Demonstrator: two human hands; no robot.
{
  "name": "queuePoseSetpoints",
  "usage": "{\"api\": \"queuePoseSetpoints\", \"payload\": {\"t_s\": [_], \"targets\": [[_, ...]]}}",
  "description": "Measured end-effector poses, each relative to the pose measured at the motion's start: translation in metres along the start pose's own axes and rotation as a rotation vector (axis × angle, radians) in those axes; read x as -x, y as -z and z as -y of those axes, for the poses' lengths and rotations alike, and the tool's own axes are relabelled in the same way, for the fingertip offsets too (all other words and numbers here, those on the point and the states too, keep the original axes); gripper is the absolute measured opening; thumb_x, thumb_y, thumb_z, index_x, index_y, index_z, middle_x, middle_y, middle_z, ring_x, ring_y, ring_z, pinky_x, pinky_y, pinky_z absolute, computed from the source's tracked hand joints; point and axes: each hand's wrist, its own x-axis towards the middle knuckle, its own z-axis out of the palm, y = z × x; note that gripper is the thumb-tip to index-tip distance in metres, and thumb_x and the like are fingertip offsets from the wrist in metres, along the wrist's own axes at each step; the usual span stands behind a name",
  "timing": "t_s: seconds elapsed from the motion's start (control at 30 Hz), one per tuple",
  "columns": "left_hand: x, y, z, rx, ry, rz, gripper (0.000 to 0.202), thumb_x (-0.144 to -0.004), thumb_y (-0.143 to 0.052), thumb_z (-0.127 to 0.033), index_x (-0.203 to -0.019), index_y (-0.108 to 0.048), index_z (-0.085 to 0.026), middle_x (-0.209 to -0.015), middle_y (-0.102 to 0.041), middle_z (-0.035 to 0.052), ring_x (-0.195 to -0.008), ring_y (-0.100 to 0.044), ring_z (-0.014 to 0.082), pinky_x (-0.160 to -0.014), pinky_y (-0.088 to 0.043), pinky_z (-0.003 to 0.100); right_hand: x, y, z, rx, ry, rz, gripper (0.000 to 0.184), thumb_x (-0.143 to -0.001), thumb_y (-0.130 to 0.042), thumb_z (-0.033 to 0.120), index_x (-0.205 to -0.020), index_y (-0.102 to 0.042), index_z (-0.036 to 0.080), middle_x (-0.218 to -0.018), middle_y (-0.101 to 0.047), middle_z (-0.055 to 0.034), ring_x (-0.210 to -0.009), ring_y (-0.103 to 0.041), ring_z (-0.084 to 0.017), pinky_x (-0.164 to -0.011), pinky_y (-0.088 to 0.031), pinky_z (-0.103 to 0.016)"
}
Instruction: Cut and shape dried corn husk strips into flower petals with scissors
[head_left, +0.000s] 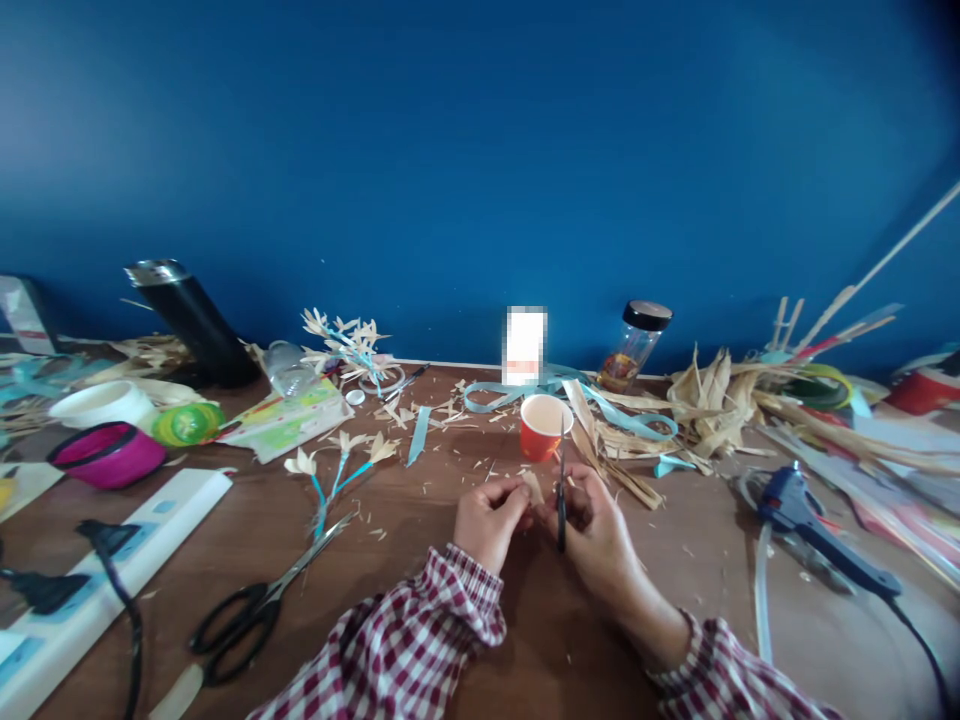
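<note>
My left hand (pixel 487 520) pinches a small pale piece of dried corn husk (pixel 533 487) between thumb and fingers. Close beside it, my right hand (pixel 604 535) is closed around a pair of scissors (pixel 561 500) seen edge-on, blades pointing away from me. Whether the blades touch the husk I cannot tell. Just beyond both hands stands an orange paper cup (pixel 538 445) with a pale inside. To the left lie husk flowers (pixel 337 465) on blue-wrapped stems, near a second, black-handled pair of scissors (pixel 259 610).
A glue gun (pixel 825 545) with its cord lies at right, below heaped dried husks (pixel 716 405). A white power strip (pixel 172 520), a magenta bowl (pixel 112 460) and a leaning black flask (pixel 199 325) occupy the left. At the wall stands a lidded jar (pixel 634 345). Husk scraps litter the table.
</note>
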Motion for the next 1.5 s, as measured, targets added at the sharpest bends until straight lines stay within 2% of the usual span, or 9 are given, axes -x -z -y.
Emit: {"api": "queuePoseSetpoints", "payload": {"t_s": [0.13, 0.33, 0.63, 0.87, 1.0, 1.17, 1.5], "targets": [[-0.001, 0.000, 0.002, 0.049, 0.050, 0.005, 0.018, -0.058, -0.079, -0.026, -0.069, -0.072, -0.014, -0.057, -0.066, -0.0002, -0.050, -0.059, 0.0093, -0.048, -0.050, 0.018, -0.001, -0.001, 0.001, -0.059, -0.019, 0.009, 0.046, -0.065, -0.076, 0.024, -0.100, -0.045, 0.024, -0.068, -0.059, 0.0038, -0.059, -0.055, -0.014, -0.053, -0.043, -0.024], [0.001, -0.003, -0.001, 0.142, 0.166, 0.031, 0.021, -0.057, -0.081, -0.022, -0.073, -0.071, -0.013, -0.064, -0.069, 0.0036, -0.056, -0.063, 0.0102, -0.047, -0.048, 0.015, -0.002, 0.000, -0.002, -0.150, -0.053, 0.028, 0.050, -0.064, -0.078, 0.025, -0.103, -0.046, 0.024, -0.065, -0.057, 0.0060, -0.058, -0.054, -0.012, -0.052, -0.041, -0.021], [0.002, -0.006, -0.008, 0.326, 0.270, -0.001, 0.013, -0.059, -0.079, -0.010, -0.065, -0.068, -0.011, -0.051, -0.062, -0.0003, -0.044, -0.056, 0.0058, -0.043, -0.047, 0.013, -0.002, 0.000, -0.003, -0.217, -0.069, 0.039, 0.050, -0.063, -0.079, 0.026, -0.102, -0.047, 0.024, -0.067, -0.057, 0.0062, -0.063, -0.054, -0.011, -0.057, -0.042, -0.020], [0.002, -0.006, -0.009, 0.288, 0.263, 0.029, 0.022, -0.051, -0.084, -0.019, -0.064, -0.067, -0.011, -0.046, -0.057, -0.0023, -0.040, -0.050, 0.0042, -0.039, -0.041, 0.012, -0.002, -0.001, -0.001, -0.267, -0.094, 0.081, 0.052, -0.062, -0.080, 0.028, -0.103, -0.047, 0.025, -0.067, -0.057, 0.0071, -0.062, -0.053, -0.011, -0.057, -0.040, -0.020], [0.002, -0.005, -0.007, 0.212, 0.195, 0.021, 0.027, -0.047, -0.085, -0.027, -0.060, -0.065, -0.012, -0.045, -0.055, -0.0039, -0.041, -0.047, 0.0040, -0.039, -0.037, 0.013, -0.001, -0.002, 0.000, -0.267, -0.114, 0.083, 0.053, -0.062, -0.080, 0.028, -0.103, -0.046, 0.026, -0.065, -0.056, 0.0078, -0.059, -0.051, -0.010, -0.055, -0.039, -0.020], [0.001, -0.001, -0.001, 0.080, 0.057, 0.012, 0.026, -0.050, -0.082, -0.030, -0.063, -0.069, -0.012, -0.047, -0.056, -0.0028, -0.044, -0.048, 0.0058, -0.042, -0.039, 0.016, -0.001, -0.003, 0.002, -0.301, -0.115, 0.085, 0.050, -0.064, -0.079, 0.031, -0.101, -0.046, 0.025, -0.064, -0.055, 0.0075, -0.057, -0.051, -0.010, -0.054, -0.038, -0.020], [0.001, -0.002, -0.003, 0.061, 0.052, 0.035, 0.027, -0.051, -0.081, -0.033, -0.062, -0.066, -0.013, -0.047, -0.055, -0.0029, -0.044, -0.048, 0.0063, -0.042, -0.038, 0.017, -0.001, -0.001, 0.002, -0.327, -0.120, 0.112, 0.051, -0.063, -0.080, 0.027, -0.101, -0.047, 0.025, -0.065, -0.056, 0.0072, -0.058, -0.052, -0.009, -0.054, -0.039, -0.020]]}}
